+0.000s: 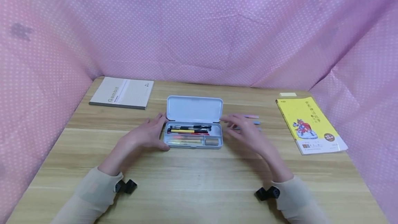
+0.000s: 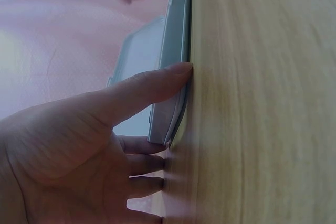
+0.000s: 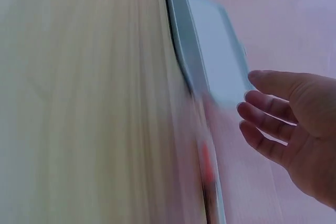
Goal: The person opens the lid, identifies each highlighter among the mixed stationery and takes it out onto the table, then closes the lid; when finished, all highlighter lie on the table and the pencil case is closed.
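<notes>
Pencil case (image 1: 216, 130) sits at mid-tabletop (image 1: 199, 182), flat, with its lid (image 1: 195, 109) swung up at the back. Black pens (image 1: 199, 127), a yellow pen (image 1: 188, 131) and a red pen (image 1: 205, 133) lie along the rear compartment. The front left compartment holds pale pens (image 1: 186, 140); the small one at front right holds a brownish block (image 1: 211, 141).

Left hand (image 1: 149, 132) rests against the case's left end, digits spread and mostly straight: the thumb crosses the front corner and the index finger touches the end, without wrapping round it. Right hand (image 1: 245, 130) is released, fingers loosely bent and holding nothing, just beside the case's right end. A pink pen (image 1: 251, 116) and a blue pen (image 1: 256, 122) lie near it, the blue one partly hidden by that hand.

Farther out, a grey notebook (image 1: 133, 92) lies at far left. A yellow book (image 1: 311, 113) lies at right, with a cream block (image 1: 287, 94) just behind it.
</notes>
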{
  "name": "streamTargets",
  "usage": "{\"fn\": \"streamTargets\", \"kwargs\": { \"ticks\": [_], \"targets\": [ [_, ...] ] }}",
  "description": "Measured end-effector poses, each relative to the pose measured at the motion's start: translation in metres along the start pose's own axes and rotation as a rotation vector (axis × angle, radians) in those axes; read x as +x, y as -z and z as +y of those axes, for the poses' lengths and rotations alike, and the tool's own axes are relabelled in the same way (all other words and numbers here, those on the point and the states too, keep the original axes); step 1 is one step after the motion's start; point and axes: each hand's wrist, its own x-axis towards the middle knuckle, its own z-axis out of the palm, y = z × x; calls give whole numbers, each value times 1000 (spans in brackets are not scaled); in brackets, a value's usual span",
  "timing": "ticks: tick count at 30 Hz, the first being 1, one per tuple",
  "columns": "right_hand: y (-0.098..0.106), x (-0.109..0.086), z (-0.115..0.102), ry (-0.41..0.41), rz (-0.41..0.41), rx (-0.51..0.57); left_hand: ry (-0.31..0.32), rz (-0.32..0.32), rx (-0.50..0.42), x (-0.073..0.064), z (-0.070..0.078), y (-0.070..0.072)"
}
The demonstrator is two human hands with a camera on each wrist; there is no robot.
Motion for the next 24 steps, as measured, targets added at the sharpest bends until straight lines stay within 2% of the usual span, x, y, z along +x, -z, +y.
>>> {"fn": "streamTargets", "kwargs": {
  "ticks": [4, 11, 19, 24],
  "targets": [
    [-23, 16, -27, 54, -74, 25, -9, 5, -2, 0, 0, 0],
    [-47, 34, -61, 95, -169, -37, -4, -2, -9, 2, 1, 0],
    [-61, 41, -76, 127, -276, -116, -4, 4, 1, 1, 1, 1],
    [-65, 37, -76, 134, -290, -154, -8, 11, 5, 1, 1, 0]
  ]
}}
